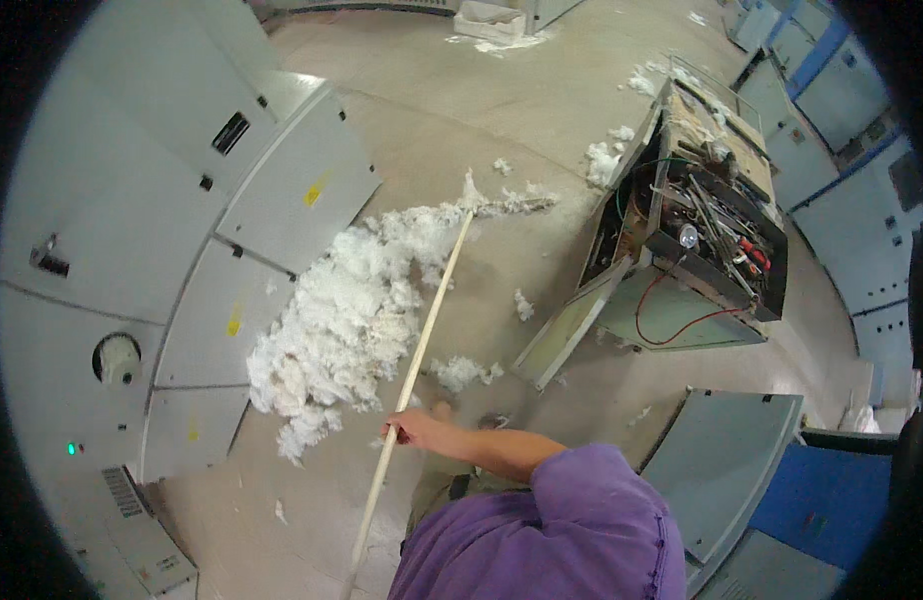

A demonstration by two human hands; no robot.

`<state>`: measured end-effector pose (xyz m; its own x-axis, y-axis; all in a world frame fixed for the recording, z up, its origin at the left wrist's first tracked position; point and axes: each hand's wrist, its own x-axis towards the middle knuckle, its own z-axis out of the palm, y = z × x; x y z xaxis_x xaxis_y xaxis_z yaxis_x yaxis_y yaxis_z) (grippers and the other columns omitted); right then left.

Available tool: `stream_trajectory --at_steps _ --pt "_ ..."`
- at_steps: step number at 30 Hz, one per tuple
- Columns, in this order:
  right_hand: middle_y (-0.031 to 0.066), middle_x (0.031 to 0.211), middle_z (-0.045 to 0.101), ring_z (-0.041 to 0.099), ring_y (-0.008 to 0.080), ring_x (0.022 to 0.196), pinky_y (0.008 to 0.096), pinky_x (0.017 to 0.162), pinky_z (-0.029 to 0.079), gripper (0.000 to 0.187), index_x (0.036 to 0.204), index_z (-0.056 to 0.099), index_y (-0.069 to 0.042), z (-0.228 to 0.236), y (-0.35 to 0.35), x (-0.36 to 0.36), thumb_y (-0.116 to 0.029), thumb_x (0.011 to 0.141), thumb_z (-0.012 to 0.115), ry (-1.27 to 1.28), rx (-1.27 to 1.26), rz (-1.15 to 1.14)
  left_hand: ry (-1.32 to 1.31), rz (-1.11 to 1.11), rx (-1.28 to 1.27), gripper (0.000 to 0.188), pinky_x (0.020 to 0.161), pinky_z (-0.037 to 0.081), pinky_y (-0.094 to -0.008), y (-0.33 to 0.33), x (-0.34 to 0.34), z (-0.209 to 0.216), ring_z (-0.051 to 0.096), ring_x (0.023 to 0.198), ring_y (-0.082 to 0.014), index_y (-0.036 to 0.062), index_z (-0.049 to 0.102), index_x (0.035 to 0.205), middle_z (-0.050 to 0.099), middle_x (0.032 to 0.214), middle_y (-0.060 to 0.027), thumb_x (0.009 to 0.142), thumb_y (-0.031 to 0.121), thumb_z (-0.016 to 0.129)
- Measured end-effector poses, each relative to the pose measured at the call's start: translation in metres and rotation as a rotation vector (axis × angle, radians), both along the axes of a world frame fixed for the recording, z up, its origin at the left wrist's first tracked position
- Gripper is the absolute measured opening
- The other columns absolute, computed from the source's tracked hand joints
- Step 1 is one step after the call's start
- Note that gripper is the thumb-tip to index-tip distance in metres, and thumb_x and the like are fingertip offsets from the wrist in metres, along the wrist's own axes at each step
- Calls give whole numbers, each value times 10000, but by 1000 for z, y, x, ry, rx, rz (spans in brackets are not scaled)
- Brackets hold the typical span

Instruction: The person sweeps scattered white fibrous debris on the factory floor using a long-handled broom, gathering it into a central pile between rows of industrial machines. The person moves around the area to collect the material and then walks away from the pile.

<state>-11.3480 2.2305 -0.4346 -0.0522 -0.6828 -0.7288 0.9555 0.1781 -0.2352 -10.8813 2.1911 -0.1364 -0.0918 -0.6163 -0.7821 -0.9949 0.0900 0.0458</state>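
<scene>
My right hand (410, 428) is closed around the pale wooden handle of a long dust mop (437, 300). The handle slants from the lower edge up to a wide, low head, which is largely covered by white fluff. A large heap of loose white cotton-like fibre (342, 315) lies on the floor left of the handle and runs up to the mop head. Close to the handle's right side rests a smaller tuft of fibre (462, 373). My left hand is out of view, as is the handle's lower end.
Grey machine cabinets (207, 330) line the left side. At right stands a tool cart (682, 310) with its door swung out and hand tools in its top tray. A grey panel (722, 470) is at the lower right. A white bin (490, 20) sits at the far end.
</scene>
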Motion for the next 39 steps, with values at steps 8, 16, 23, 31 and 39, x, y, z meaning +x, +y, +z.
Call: stream_trajectory --at_steps 8,16,23,31,39 --pt "96 733 548 559 214 640 347 547 475 87 808 602 -4 -27 -104 -163 -88 787 608 36 156 -245 217 -153 -39 298 470 427 -333 -179 -190 -7 561 541 -163 23 672 831 619 637 -64 780 307 599" --pt "38 925 565 585 195 841 348 696 504 197 968 528 -89 -28 -133 -351 -176 820 626 114 208 -490 407 -679 -310 178 618 461 -437 -270 -471 -67 579 671 -379 22 644 838 605 720 -191 706 133 598" --pt "113 721 534 548 242 599 396 547 517 212 997 458 -1 -8 -141 -452 -191 919 507 -31 254 -784 475 -1037 -337 81 673 477 -478 -227 -768 -169 591 729 -407 -19 562 726 594 753 -225 660 28 574" --pt "94 651 497 508 203 524 365 449 478 234 766 484 11 -52 -80 -735 -188 883 527 34 384 -1194 659 -1084 -193 100 650 479 -477 -149 -1065 -226 603 710 -409 -25 585 750 608 738 -230 661 14 562" --pt "69 568 495 480 169 461 325 419 404 187 629 484 -22 6 -15 -933 -68 805 532 382 576 -1098 856 -1064 -127 130 637 449 -493 -101 -1278 -206 582 694 -425 6 591 762 588 715 -241 637 42 586"
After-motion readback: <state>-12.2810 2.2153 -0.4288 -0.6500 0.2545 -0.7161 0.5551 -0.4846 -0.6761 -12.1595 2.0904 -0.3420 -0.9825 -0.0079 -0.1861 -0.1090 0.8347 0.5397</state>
